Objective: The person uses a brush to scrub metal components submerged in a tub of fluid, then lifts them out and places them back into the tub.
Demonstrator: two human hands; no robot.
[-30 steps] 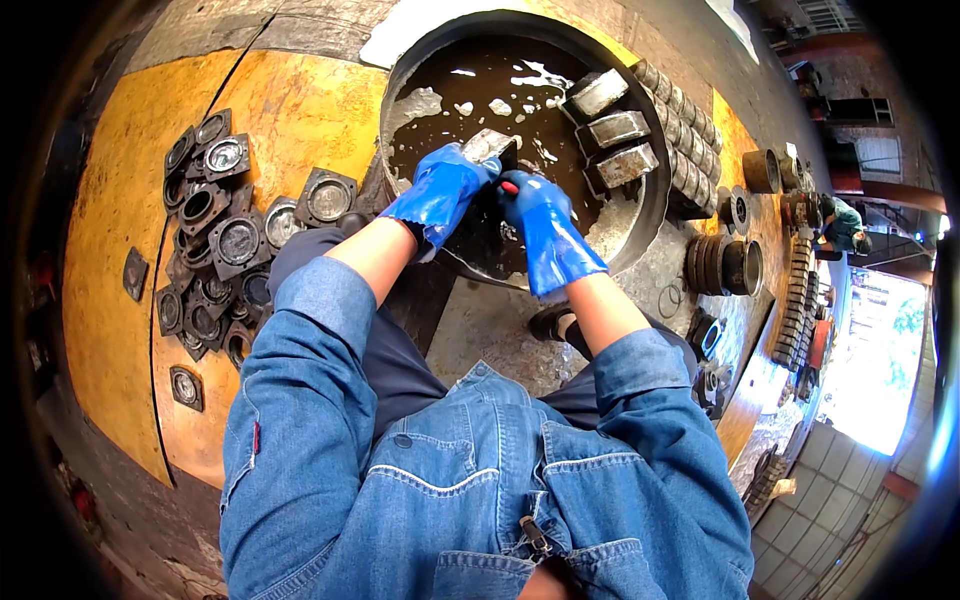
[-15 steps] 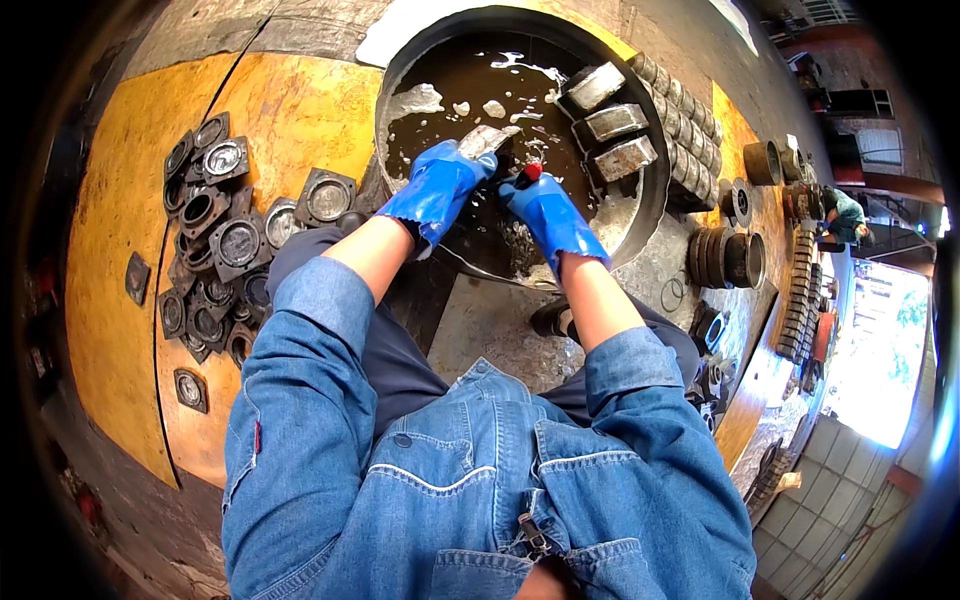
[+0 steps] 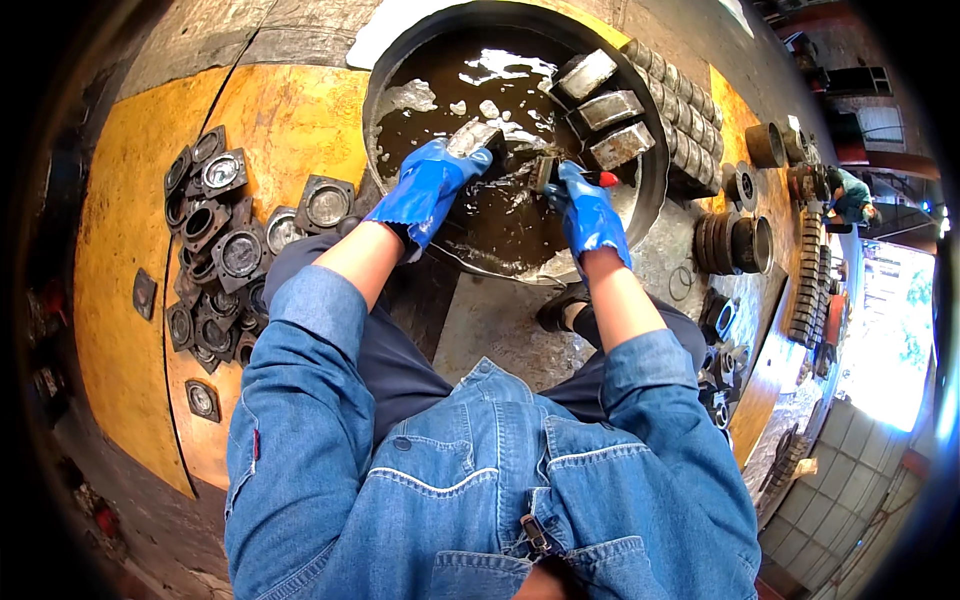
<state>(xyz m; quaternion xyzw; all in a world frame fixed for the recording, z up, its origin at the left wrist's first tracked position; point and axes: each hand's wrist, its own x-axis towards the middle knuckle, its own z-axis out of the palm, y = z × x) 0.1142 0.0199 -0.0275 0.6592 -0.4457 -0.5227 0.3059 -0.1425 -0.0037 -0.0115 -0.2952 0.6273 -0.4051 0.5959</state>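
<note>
In a blue rubber glove, my left hand (image 3: 425, 185) grips a grey metal block (image 3: 472, 138) over a round dark tub (image 3: 650, 195) of brown, foamy liquid. My gloved right hand (image 3: 588, 208) is closed on a brush (image 3: 543, 174) whose handle ends in a red tip. The brush head is just right of the block, a small gap between them. Three similar blocks (image 3: 611, 110) rest at the tub's right side. The fingertips under the held block are hidden.
Square metal parts with round openings (image 3: 240, 252) lie heaped on yellowish boards (image 3: 120, 250) to the left. Dark rounded parts (image 3: 690, 135) are stacked right of the tub. Metal rings (image 3: 750, 245) stand farther right. Another person (image 3: 852, 197) bends over at the far right.
My right hand has moved right and slightly down, away from my left. The brush has turned, so its head now shows and its red tip points right. The left hand still holds the block.
</note>
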